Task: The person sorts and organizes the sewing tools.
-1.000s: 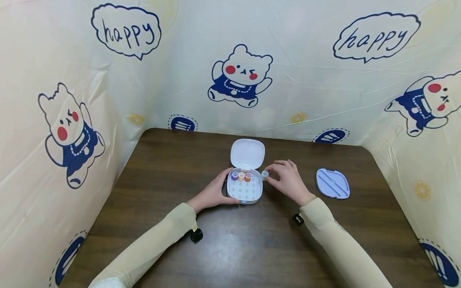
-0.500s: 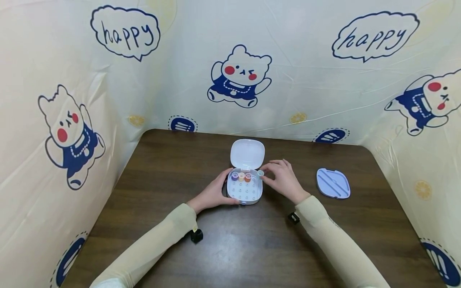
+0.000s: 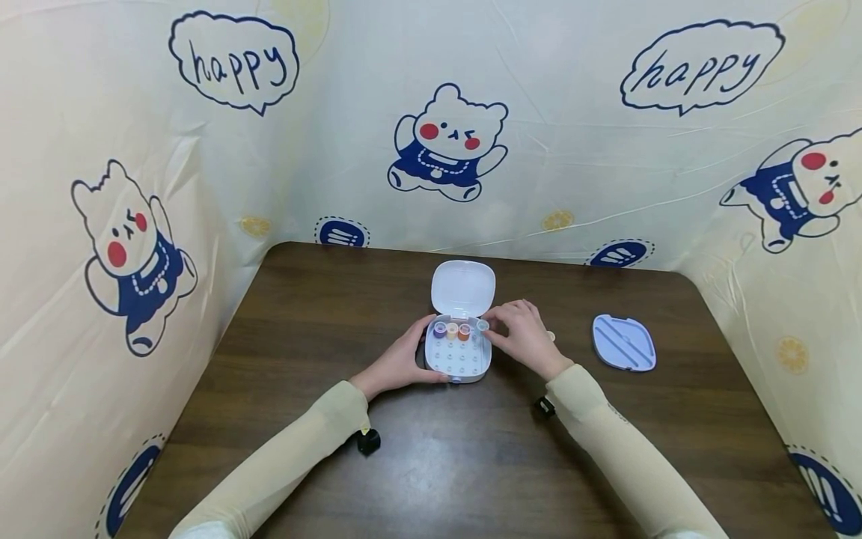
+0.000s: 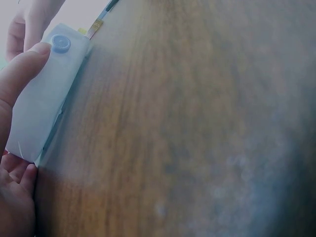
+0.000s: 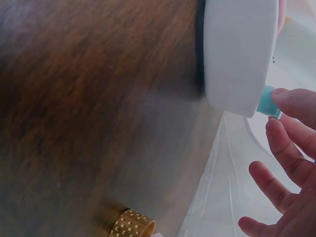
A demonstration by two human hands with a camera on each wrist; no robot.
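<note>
A white case (image 3: 458,359) stands with its lid (image 3: 463,287) raised, its inside covered with rows of small pegs. Purple (image 3: 440,330), peach (image 3: 452,330) and orange (image 3: 465,332) thread spools line its back row. The left hand (image 3: 402,358) grips the case from the left, thumb near the round front button (image 4: 61,43) in the left wrist view. Between thumb and fingertips, the right hand (image 3: 525,337) pinches a teal thread spool (image 5: 267,101) at the right end of that row. Its lower end is hidden behind the case wall in the right wrist view.
A lavender tray (image 3: 623,343) with slanted grooves lies to the right on the brown wooden table (image 3: 431,464). A gold dotted thimble (image 5: 132,224) sits on the table, mostly hidden behind the right hand in the head view. A printed cloth (image 3: 579,165) surrounds the table.
The right hand has carried the teal spool leftward, from beside the case to over its back right corner. A bit of the thimble now shows behind that hand. The left hand keeps its place.
</note>
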